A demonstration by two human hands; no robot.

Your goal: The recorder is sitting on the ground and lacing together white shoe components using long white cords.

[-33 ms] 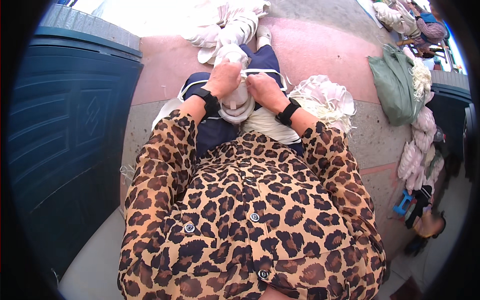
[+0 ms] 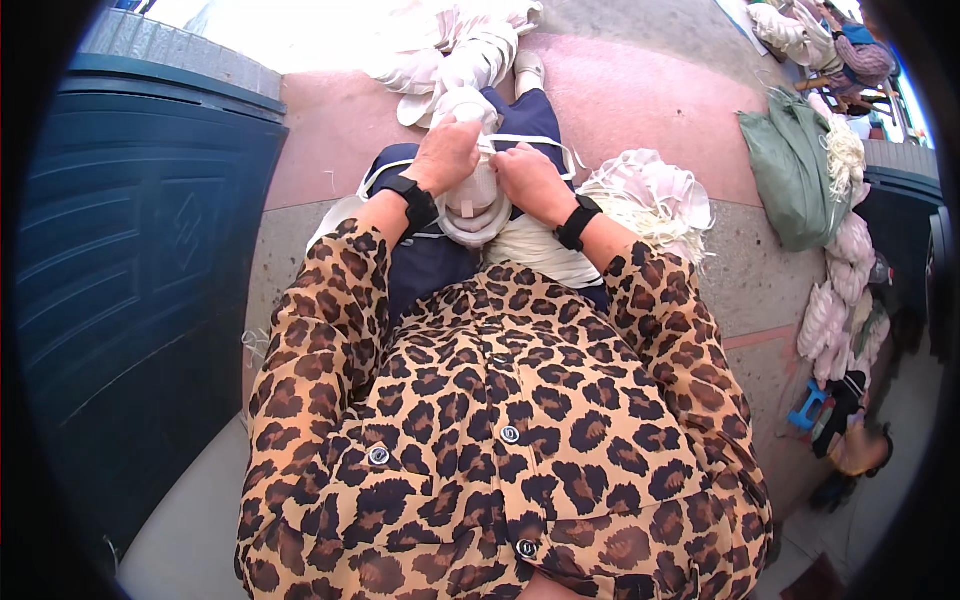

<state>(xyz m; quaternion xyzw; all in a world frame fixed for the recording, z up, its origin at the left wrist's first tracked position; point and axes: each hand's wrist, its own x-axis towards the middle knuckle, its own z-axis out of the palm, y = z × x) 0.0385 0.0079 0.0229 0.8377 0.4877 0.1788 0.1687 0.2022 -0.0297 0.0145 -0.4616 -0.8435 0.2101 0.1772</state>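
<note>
Across my lap lies a long white bundle of cloth pieces point(image 2: 472, 208), with a rounded, ring-like end toward my body. My left hand point(image 2: 447, 155) is closed over its left side, fingers curled; exactly what they grip is partly hidden. Facing it, my right hand point(image 2: 527, 180) pinches a narrow white strap point(image 2: 530, 139) close to the middle of the bundle. The strap loops out over my right thigh. Both hands are nearly touching at the strap. The bundle runs away between my legs to more white cloth point(image 2: 480, 55).
Beside my right leg sits a heap of white cloth and straps point(image 2: 645, 200). A green sack point(image 2: 795, 170) and pinkish-white bundles point(image 2: 823, 315) lie farther right. One person point(image 2: 858, 450) sits at lower right, others at far right. A blue door panel point(image 2: 150, 220) stands left.
</note>
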